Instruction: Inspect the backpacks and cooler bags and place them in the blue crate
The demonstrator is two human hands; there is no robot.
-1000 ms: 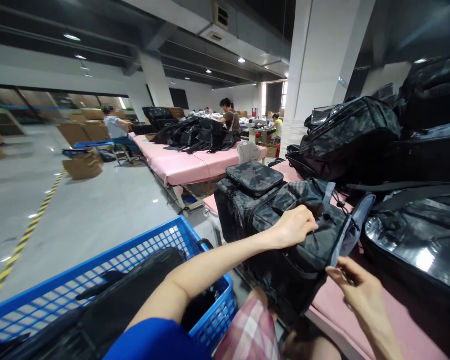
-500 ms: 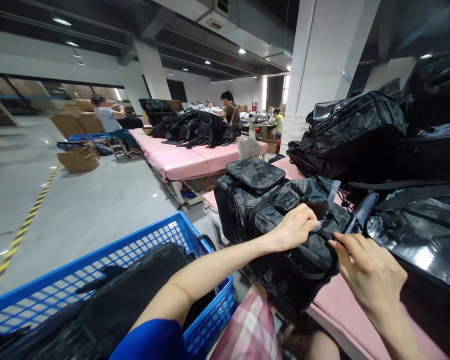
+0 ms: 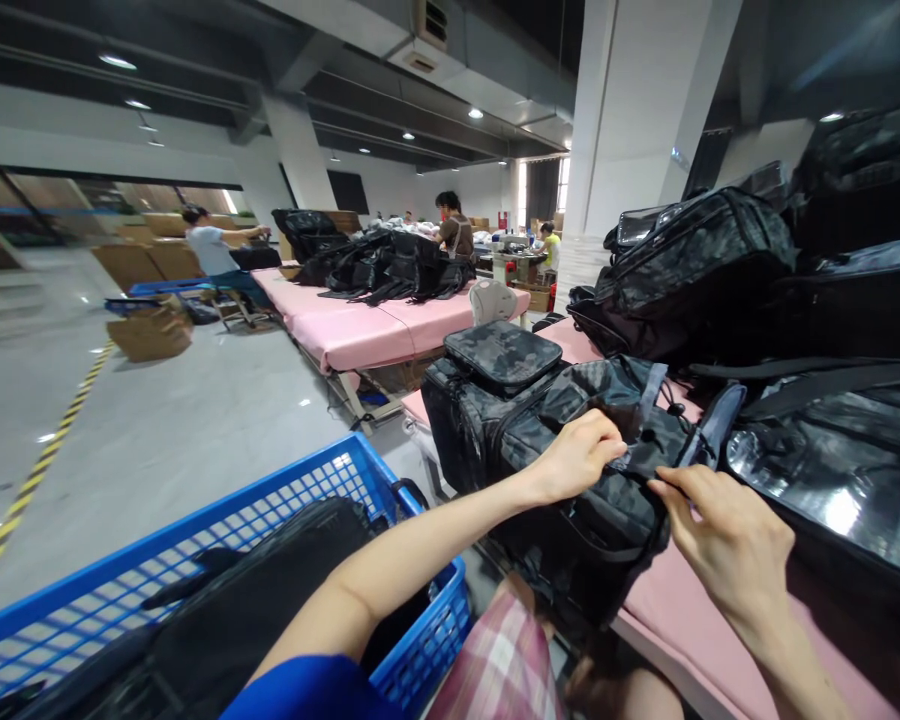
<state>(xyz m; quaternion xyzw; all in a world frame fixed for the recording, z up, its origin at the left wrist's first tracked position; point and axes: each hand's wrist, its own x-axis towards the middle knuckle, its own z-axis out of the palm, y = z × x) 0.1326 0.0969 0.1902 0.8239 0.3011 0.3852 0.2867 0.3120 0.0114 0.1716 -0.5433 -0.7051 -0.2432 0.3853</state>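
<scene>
A dark camouflage backpack (image 3: pixel 521 425) lies in front of me on a pink-covered table (image 3: pixel 671 610). My left hand (image 3: pixel 581 455) is closed, its fingers pinching the fabric at the bag's opening. Just to the right, my right hand (image 3: pixel 724 525) pinches the edge of the same opening between thumb and fingertips. Between the two hands a short stretch of dark edge shows. Grey lining and a black cord with a toggle (image 3: pixel 673 405) stick up behind them. What exactly lies under the fingertips is too small to make out.
A blue plastic basket (image 3: pixel 356 450) with black bags in it stands at my left. More camouflage bags (image 3: pixel 709 255) are piled on the right, some under clear plastic. Another pink table (image 3: pixel 330 325) holds black bags farther off. Several people work in the background; a white pillar (image 3: pixel 637 120) rises behind.
Both hands keep their pinch on the backpack and barely move. The view has shifted slightly. In the background, a seated person's arm now reaches farther forward.
</scene>
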